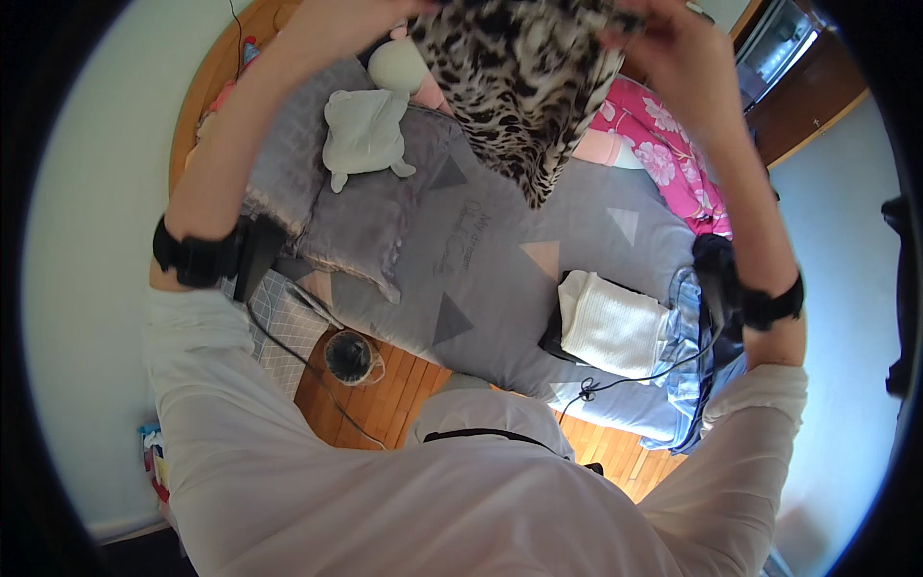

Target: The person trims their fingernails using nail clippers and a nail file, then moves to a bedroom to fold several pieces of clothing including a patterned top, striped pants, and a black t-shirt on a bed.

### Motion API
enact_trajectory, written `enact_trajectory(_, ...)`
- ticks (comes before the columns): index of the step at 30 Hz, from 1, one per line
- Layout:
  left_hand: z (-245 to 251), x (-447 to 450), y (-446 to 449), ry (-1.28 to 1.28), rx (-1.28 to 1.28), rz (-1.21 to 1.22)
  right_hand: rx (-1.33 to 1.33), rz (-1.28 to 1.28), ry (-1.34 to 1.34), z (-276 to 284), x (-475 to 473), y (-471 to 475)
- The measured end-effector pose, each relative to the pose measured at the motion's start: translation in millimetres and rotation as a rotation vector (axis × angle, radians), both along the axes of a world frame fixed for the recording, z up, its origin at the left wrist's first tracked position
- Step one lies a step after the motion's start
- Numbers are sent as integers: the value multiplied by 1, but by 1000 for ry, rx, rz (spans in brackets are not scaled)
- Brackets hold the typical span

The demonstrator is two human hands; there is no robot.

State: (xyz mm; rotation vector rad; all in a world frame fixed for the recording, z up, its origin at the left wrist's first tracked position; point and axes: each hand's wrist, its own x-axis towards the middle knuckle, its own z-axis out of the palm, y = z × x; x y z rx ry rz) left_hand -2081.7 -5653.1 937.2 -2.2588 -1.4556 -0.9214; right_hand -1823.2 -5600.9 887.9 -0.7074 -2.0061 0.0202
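Observation:
A black and cream animal-print cloth (519, 86) hangs at the top middle, its lower end narrowing to a point above the grey bed cover (497, 216). My left hand (389, 11) is at its upper left edge, partly cut off by the picture's rim. At the upper right edge my right hand (649, 29) grips the cloth, somewhat blurred. A folded white ribbed garment (613, 324) lies on the bed at the right, on a black one. Beside it are blue garments (685, 339).
Grey pillows (360, 209) and a white plush toy (364, 133) lie on the bed's left side. A pink floral cloth (663, 137) is at the right. A small bin (351, 357) stands on the wooden floor. Black cables run from both forearm straps.

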Motion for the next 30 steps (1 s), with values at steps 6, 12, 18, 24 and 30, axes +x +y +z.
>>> enact_trajectory(6,-130,-17,-73,10,-244,-137,-32,223,-26,-161,-5,-67)
enact_trajectory(12,-345,-25,-146,25,-438,-173,-477,297,-233,-370,-16,-158)
enact_trajectory(18,-529,-19,-238,32,-636,-241,-610,366,-401,-524,-12,-258)
enact_trajectory(24,-594,14,-296,228,-801,-169,-757,526,-460,-567,-4,-299)
enact_trajectory(30,-610,37,-304,79,-981,-208,-1209,696,-408,-550,-11,-267)
